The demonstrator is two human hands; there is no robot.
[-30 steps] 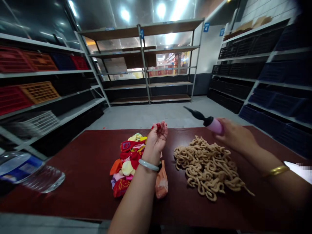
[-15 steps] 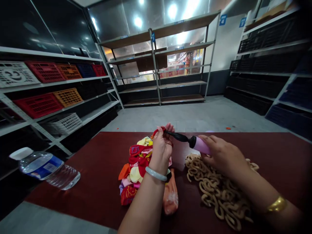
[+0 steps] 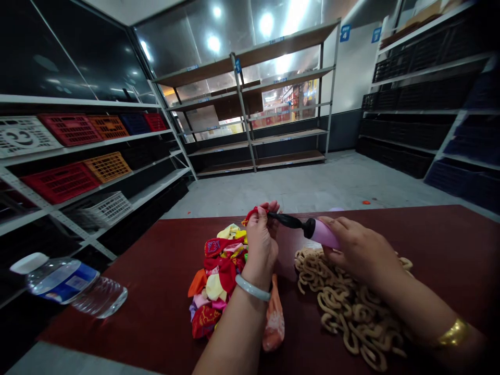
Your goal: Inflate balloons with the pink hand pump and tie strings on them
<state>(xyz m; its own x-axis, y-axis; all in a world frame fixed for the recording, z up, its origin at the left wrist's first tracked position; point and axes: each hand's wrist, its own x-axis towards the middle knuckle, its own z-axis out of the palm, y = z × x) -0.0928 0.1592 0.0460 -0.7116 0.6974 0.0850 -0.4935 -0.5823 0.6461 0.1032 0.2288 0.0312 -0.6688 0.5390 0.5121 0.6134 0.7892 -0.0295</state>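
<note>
My left hand (image 3: pixel 262 234) pinches a red balloon (image 3: pixel 252 213) around the tip of the black nozzle of a hand pump. My right hand (image 3: pixel 357 247) is wrapped round the pump's pink body (image 3: pixel 325 233), held above the table and tilted toward the left hand. Under my left forearm lies a heap of limp, mostly red and yellow balloons (image 3: pixel 222 273). An orange, limp pouch-like thing (image 3: pixel 274 325) rests beside my left wrist. Tan, curled, rope-like pieces (image 3: pixel 344 307) are heaped below my right hand.
A water bottle (image 3: pixel 74 284) with a white cap stands at the left of the dark red table (image 3: pixel 144 276). Metal shelves (image 3: pixel 250 140) rise across the floor. Shelves at left carry coloured crates (image 3: pixel 70 130); dark crates (image 3: pixel 406 104) fill those at right.
The view has shifted and tilted slightly. Both hands keep their grips, with the red balloon still at the pump's nozzle.
</note>
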